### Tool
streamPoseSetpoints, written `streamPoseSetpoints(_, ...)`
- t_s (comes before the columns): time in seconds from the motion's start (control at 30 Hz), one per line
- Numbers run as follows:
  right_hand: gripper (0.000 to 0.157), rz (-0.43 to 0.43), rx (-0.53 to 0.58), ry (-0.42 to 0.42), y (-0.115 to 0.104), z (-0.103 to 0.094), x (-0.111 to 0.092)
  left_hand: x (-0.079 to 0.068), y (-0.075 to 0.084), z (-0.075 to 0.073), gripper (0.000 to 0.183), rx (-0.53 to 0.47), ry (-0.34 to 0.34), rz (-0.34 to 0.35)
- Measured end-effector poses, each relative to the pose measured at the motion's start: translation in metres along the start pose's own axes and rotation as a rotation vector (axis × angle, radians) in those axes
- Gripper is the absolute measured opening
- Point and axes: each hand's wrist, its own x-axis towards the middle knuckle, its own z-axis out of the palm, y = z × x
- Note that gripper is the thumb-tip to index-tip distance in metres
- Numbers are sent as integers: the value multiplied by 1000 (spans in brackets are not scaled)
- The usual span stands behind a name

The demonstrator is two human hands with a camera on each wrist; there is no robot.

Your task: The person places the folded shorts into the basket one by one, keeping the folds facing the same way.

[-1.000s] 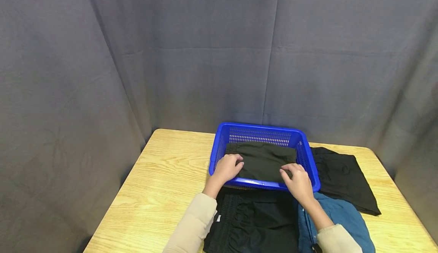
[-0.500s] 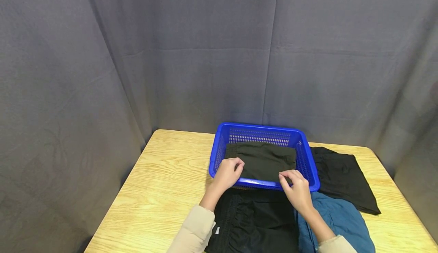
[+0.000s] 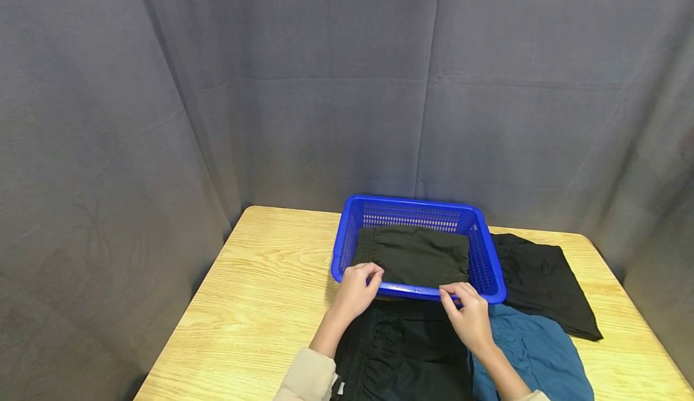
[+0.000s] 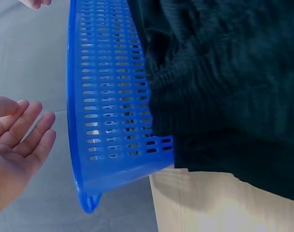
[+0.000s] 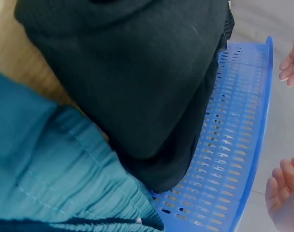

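A folded dark garment (image 3: 420, 255) lies flat in the blue plastic basket (image 3: 414, 201), its gathered waistband at the left. Above the basket's near rim, towards the left, is my left hand (image 3: 353, 292), thumb and forefinger close together. My right hand (image 3: 469, 320) is over the same rim further right, in a similar pose. The left wrist view shows the left hand (image 4: 19, 145) loosely bent, holding nothing and apart from the basket. Likewise, the right hand (image 5: 288, 193) holds nothing in the right wrist view. Black elastic-waisted bottoms (image 3: 417, 353) lie just in front of the basket.
A blue garment (image 3: 542, 347) lies on the wooden table (image 3: 260, 280), right of the black bottoms. Another black folded garment (image 3: 547, 286) lies beside the basket's right side. Grey curtains (image 3: 336, 88) hang behind and along both sides.
Both hands have drawn back towards the person, from over the dark garment to the basket's near rim. The garment and basket stay about where they were.
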Motion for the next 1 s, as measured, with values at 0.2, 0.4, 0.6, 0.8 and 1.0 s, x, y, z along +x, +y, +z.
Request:
streamPoseSetpoints(0.2,7,1,13,4,-1,2,-6,-10,-1,-2,9,-32,12,-8)
streamPoseSetpoints(0.4,10,-2,9,-6,-3,5,-12,-17,-7,-1,9,-36,11,-28)
streamPoseSetpoints(0.6,11,12,-1,-14,-4,7,-19,-22,-9,-1,9,-39,12,-47)
streamPoseSetpoints(0.8,10,34,-17,-34,-5,10,-26,-29,-11,-3,9,-66,13,-18)
streamPoseSetpoints(1.0,14,53,-26,-59,-4,14,-32,-35,-17,-3,8,-56,-17,-29)
